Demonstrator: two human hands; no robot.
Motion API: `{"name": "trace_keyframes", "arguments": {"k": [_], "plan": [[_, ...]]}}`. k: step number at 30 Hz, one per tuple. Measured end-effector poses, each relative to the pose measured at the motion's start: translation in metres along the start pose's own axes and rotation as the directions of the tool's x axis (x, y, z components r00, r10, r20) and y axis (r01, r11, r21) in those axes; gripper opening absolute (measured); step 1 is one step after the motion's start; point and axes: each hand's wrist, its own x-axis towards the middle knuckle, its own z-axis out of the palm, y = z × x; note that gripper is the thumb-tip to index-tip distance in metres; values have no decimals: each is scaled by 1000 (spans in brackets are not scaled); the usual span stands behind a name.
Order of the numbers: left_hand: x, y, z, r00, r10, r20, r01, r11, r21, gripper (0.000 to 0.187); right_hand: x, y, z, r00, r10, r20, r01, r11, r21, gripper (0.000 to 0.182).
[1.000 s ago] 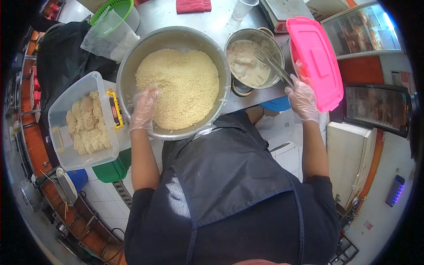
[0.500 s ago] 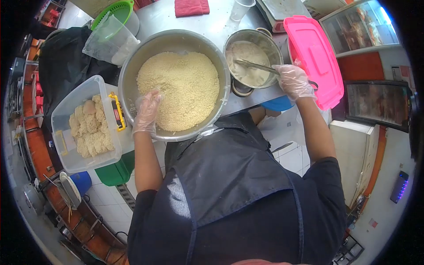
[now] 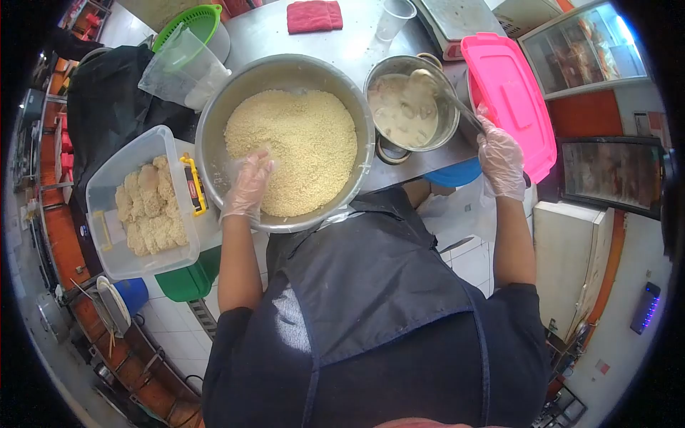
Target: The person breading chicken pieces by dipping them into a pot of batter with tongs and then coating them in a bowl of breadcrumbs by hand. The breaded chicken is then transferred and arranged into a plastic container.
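A wide metal bowl (image 3: 208, 114) holds a mound of pale yellow crumbs (image 3: 314, 150). My left hand (image 3: 248, 184), in a clear plastic glove, rests at the near left side of the crumbs, fingers loosely bent and nothing visible in them. My right hand (image 3: 501, 157), gloved too, is closed around the handle of a metal ladle (image 3: 457, 100). The ladle's rounded end is over the far right part of a metal pot (image 3: 455, 128). Inside the pot is a whitish liquid (image 3: 403, 114) with lumpy pieces in it.
Crumb-coated pieces (image 3: 150, 207) fill part of a clear plastic box (image 3: 110, 185) on the left. A pink lid (image 3: 510, 107) stands right of the pot. Farther back are a red cloth (image 3: 315, 16), a clear cup (image 3: 394, 20), a scale (image 3: 446, 21) and a green basket (image 3: 187, 28).
My right hand has moved right and slightly down with the ladle, whose rounded end has come up into view. My left hand has shifted slightly right at the crumbs.
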Motion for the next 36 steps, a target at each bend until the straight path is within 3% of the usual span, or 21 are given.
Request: {"name": "trace_keyframes", "arguments": {"k": [2, 4, 5, 7, 8, 10, 11, 14, 16, 17, 19, 23, 24, 25, 27, 29, 32, 33, 34, 35, 36], "plan": [[-11, 19, 6, 1000, -1, -12, 1, 999, -38, 39, -1, 7, 9, 999, 28, -26, -29, 999, -26, 36], [-19, 50, 1, 901, 413, 129, -430, 822, 373, 36, -2, 14, 12, 997, 54, -55, -56, 997, -53, 36], [-25, 68, 0, 900, 416, 129, -432, 820, 376, 36, -9, 17, 11, 998, -18, -66, 18, 1000, -2, 36], [-37, 105, -2, 905, 101, 412, -207, 953, 221, 35, -23, 14, 4, 993, -88, -81, 92, 995, 49, 36], [-37, 116, 0, 906, 101, 412, -207, 953, 223, 35, -31, 6, -5, 995, -96, 3, 95, 990, 102, 37], [-37, 128, 4, 643, -124, 755, -98, 965, 242, 38, -44, -3, -17, 979, -90, 182, 63, 987, 149, 38], [-37, 119, 9, 644, -127, 754, -95, 965, 244, 38, -51, -3, -14, 979, -92, 184, 64, 986, 152, 38], [-31, 86, 37, 719, 97, 688, -247, 961, 123, 39, -62, -7, -8, 969, -118, 216, 64, 968, 241, 41], [-17, 94, 57, 719, -61, 692, -452, 715, 533, 40, -58, -9, -11, 968, -59, 243, 8, 978, 206, 41], [-17, 99, 60, 722, -62, 689, -451, 714, 537, 40, -55, -10, -11, 965, 7, 264, -52, 985, 165, 42], [-16, 109, 60, 819, 88, 567, -434, 742, 511, 37, -49, 0, 5, 983, 48, 175, -82, 978, 191, 41], [-11, 89, 51, 861, 235, 452, -466, 720, 514, 28, -33, -4, 5, 975, 213, 67, -223, 954, 202, 41], [-14, 94, 37, 904, 264, 335, -391, 829, 401, 26, -29, 1, 10, 974, 216, 73, -228, 946, 229, 44], [-16, 95, 23, 941, 268, 205, -317, 910, 267, 25, -27, 0, 6, 978, 194, 80, -208, 951, 229, 44], [-9, 82, 1, 970, 161, 185, -209, 936, 283, 26, -28, -6, -6, 964, 194, 181, -246, 910, 334, 48], [-12, 65, -13, 975, 124, -186, -84, 974, 208, 27, -31, 5, 1, 973, 121, 196, -182, 927, 329, 49], [11, 15, -34, 926, 193, -324, -116, 963, 242, 30, -38, 0, -3, 993, -83, 83, 48, 933, 357, 48], [13, 12, -38, 924, 175, -338, -97, 967, 235, 30, -42, -7, -7, 981, -16, 195, -78, 883, 462, 49], [15, 12, -42, 923, 107, -369, -82, 993, 83, 31, -43, -16, -10, 949, 43, 312, -214, 813, 541, 50], [17, 12, -44, 921, 40, -387, -73, 995, -70, 32, -42, -29, -15, 948, 31, 315, -206, 818, 537, 50], [20, 8, -44, 919, 31, -392, -66, 995, -77, 32, -41, -46, -22, 923, -5, 385, -209, 834, 510, 50]]}}
